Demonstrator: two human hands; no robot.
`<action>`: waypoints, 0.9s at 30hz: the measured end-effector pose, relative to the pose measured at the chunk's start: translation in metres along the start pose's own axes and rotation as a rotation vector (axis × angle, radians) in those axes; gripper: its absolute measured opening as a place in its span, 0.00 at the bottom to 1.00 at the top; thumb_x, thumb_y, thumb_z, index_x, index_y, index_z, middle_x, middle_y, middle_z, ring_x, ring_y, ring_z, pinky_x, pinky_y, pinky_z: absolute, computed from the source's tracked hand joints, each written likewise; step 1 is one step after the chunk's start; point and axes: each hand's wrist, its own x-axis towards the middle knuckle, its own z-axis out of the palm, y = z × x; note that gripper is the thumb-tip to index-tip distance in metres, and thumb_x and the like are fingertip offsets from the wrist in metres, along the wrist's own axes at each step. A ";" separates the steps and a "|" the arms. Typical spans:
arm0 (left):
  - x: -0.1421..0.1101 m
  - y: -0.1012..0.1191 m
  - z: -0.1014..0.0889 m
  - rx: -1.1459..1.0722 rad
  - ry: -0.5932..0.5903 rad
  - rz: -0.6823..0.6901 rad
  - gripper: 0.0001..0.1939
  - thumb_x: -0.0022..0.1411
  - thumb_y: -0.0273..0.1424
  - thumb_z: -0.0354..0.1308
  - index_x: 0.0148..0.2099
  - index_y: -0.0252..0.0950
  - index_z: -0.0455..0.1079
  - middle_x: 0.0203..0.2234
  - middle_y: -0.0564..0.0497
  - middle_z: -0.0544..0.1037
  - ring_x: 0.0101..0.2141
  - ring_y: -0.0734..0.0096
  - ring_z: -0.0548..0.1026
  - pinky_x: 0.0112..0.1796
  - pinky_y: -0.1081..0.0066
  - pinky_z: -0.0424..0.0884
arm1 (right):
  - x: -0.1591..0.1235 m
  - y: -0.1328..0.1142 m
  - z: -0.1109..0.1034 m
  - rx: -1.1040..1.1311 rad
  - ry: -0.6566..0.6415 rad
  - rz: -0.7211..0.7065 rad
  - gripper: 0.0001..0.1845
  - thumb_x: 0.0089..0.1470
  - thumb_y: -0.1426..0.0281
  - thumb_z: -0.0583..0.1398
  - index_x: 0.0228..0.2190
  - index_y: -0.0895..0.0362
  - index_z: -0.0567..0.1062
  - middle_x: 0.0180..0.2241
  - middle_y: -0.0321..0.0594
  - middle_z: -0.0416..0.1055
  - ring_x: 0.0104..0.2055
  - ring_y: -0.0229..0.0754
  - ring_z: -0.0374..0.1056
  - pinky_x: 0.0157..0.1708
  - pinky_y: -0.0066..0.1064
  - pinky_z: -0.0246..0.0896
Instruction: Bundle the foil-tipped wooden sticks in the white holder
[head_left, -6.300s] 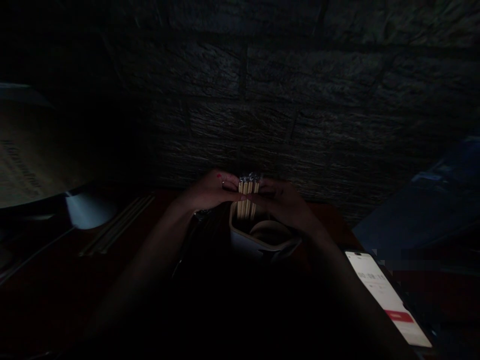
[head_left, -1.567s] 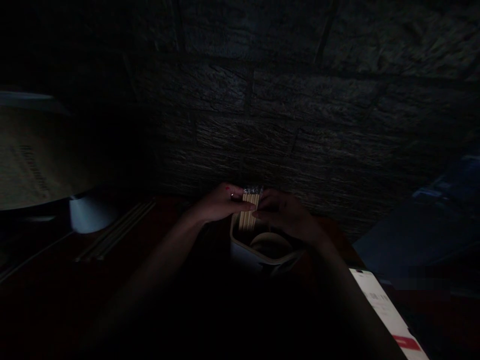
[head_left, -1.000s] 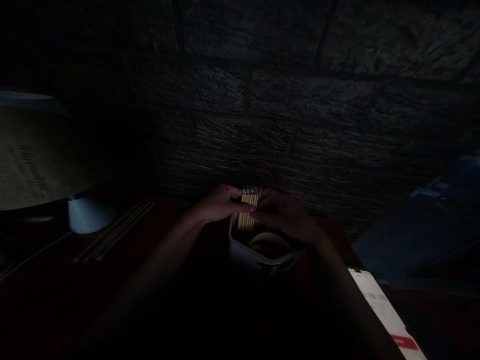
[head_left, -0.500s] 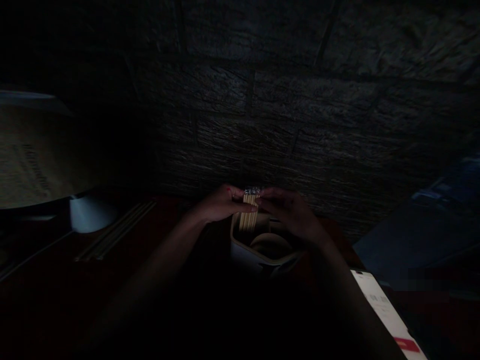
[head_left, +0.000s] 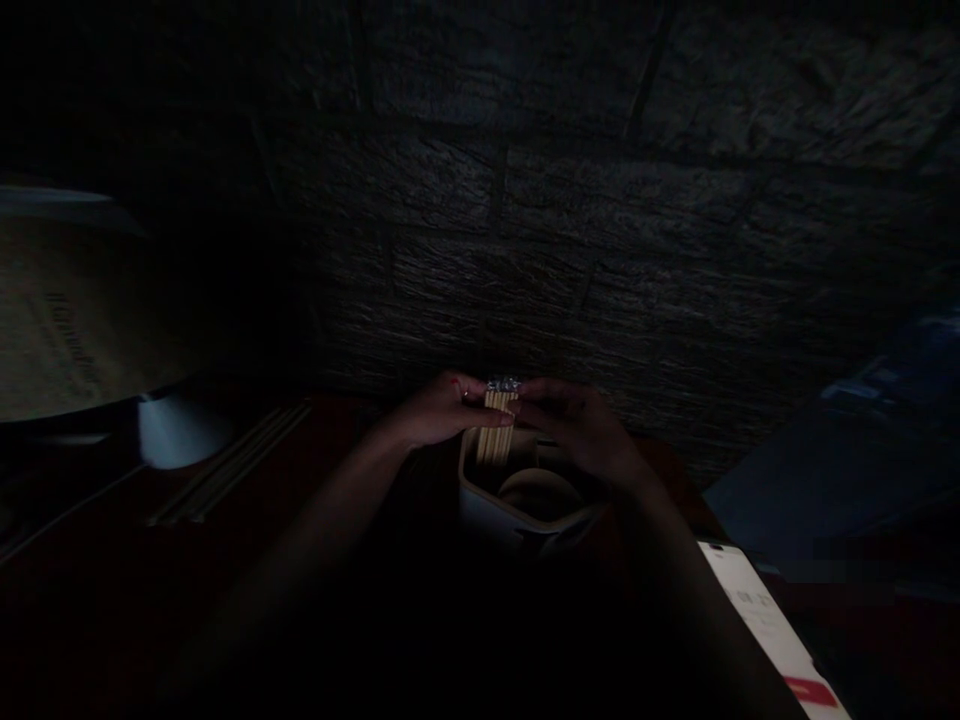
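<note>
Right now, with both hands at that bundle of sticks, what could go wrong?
The left hand pinches the bundle of sticks, its thumb across them; a loosened grip might drop some into the open container. The right forearm overlaps the phone in view, so a shift could perhaps bump it. The light is dim, so a slipping stick might go unnoticed.

Phone (head_left: 772,625) cut off at bottom edge, digits (head_left: 754,600) blurred. Beige object (head_left: 112,330) cut by left edge, print (head_left: 71,345) unreadable. Left hand (head_left: 442,410) hides part of stick bundle (head_left: 493,447).
</note>
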 end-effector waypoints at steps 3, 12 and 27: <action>0.000 0.002 0.000 0.015 0.002 -0.002 0.14 0.53 0.33 0.66 0.42 0.33 0.78 0.38 0.49 0.82 0.40 0.66 0.77 0.46 0.68 0.68 | 0.000 0.000 0.000 -0.007 -0.003 0.021 0.09 0.50 0.66 0.65 0.35 0.55 0.79 0.37 0.39 0.78 0.39 0.41 0.72 0.43 0.36 0.66; -0.001 0.000 -0.002 0.040 -0.017 -0.001 0.17 0.53 0.35 0.65 0.44 0.31 0.77 0.40 0.47 0.82 0.40 0.65 0.77 0.45 0.69 0.68 | 0.001 0.004 -0.001 0.026 -0.013 -0.026 0.07 0.49 0.66 0.65 0.32 0.55 0.78 0.34 0.37 0.76 0.38 0.39 0.71 0.43 0.35 0.65; -0.002 0.005 0.000 0.014 0.005 -0.008 0.16 0.51 0.34 0.67 0.42 0.31 0.78 0.36 0.47 0.82 0.38 0.65 0.77 0.43 0.68 0.68 | 0.000 0.005 0.000 0.002 0.005 -0.018 0.09 0.49 0.64 0.66 0.33 0.55 0.78 0.34 0.38 0.77 0.37 0.40 0.72 0.41 0.34 0.65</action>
